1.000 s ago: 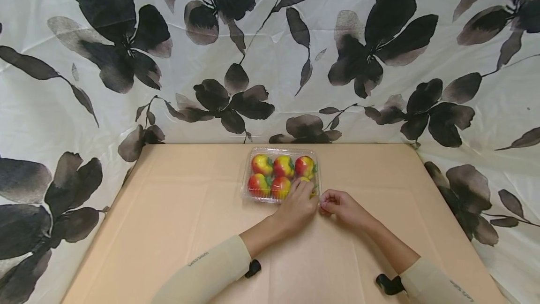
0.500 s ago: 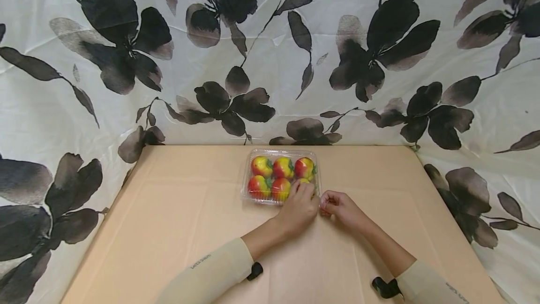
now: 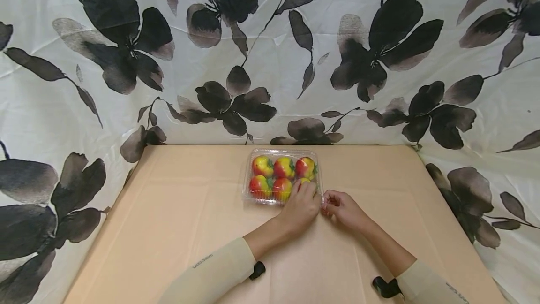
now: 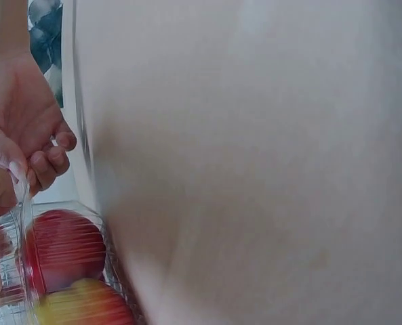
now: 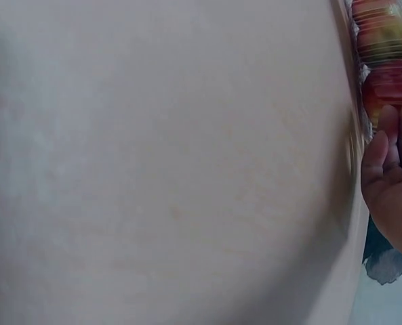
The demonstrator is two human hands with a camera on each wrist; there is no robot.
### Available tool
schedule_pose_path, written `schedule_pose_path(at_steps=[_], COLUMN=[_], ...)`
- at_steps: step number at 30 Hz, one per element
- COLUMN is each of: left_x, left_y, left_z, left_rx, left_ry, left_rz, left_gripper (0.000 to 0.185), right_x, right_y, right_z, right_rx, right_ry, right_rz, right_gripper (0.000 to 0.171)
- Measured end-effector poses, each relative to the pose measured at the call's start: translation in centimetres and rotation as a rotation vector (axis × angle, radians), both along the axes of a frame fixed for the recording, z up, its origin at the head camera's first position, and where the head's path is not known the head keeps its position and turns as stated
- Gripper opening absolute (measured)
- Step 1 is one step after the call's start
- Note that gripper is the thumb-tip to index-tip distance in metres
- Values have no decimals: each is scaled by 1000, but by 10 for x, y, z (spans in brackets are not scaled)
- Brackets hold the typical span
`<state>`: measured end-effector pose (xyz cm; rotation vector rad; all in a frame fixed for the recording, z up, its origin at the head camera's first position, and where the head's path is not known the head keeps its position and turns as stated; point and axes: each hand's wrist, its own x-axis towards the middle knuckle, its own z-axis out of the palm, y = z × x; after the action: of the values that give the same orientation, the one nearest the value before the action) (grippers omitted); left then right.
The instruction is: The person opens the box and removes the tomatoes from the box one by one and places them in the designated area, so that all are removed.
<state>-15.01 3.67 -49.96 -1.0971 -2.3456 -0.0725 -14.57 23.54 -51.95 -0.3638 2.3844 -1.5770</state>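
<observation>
Head view: the clear container [image 3: 282,152] sits at the far edge of the table, near its middle, its red-and-yellow fruits [image 3: 282,188] in two rows under see-through plastic, one of them at the near right corner partly hidden. At that corner little has changed over the last second: the container lies where it did and both hands keep to the same spot, while the slight shift of the whole scene looks like the worn camera moving. The left hand [image 3: 300,206] grips the corner, its fingers bent over the top. The right hand [image 3: 342,208] is just beside it, and in the left wrist view its thumb and a fingertip are together, pinching the clear rim at the corner; the right wrist view does not show that pinch well. I take this holding as steady handling of the edge that has brought no visible result in that second; whether the rim is lifted or pressed flat there, I cannot tell. Both rows stay covered, and no fruit has shifted visibly within the container. Farther out, pale sleeves [image 3: 215,266] cover both forearms, a black device [image 3: 386,287] shows by the right one, the tan table [image 3: 202,229] spreads around, and a white cloth with dark flowers [image 3: 375,50] hangs behind.
</observation>
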Motion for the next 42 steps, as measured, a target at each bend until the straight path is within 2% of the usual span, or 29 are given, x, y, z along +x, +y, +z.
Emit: schedule_pose_path(at_steps=[4, 11, 18, 24, 33, 42], left_x=[0, -1, 0, -1, -6, -12], left_y=[0, -2, -2, -3, -8, -12], left_z=[2, 4, 8, 13, 22, 30], left_rx=[1, 19, -7, -14, 53, 97], left_ry=[-35, -49, -78, -65, -80, -35], left_rz=[-5, -31, -40, -63, -127, -128], left_gripper=[10, 9, 10, 11, 14, 19], right_x=[-1, -2, -3, -3, -6, -6], right_y=[2, 4, 8, 11, 11, 13], right_z=[-2, -4, -6, -6, -4, -4], right_rx=[-10, -15, -15, -37, -29, -40], right_ry=[-5, -19, -24, -15, -29, -40], right_rz=[12, 36, 50, 82, 76, 87], right_gripper=[6, 10, 8, 9, 9, 12])
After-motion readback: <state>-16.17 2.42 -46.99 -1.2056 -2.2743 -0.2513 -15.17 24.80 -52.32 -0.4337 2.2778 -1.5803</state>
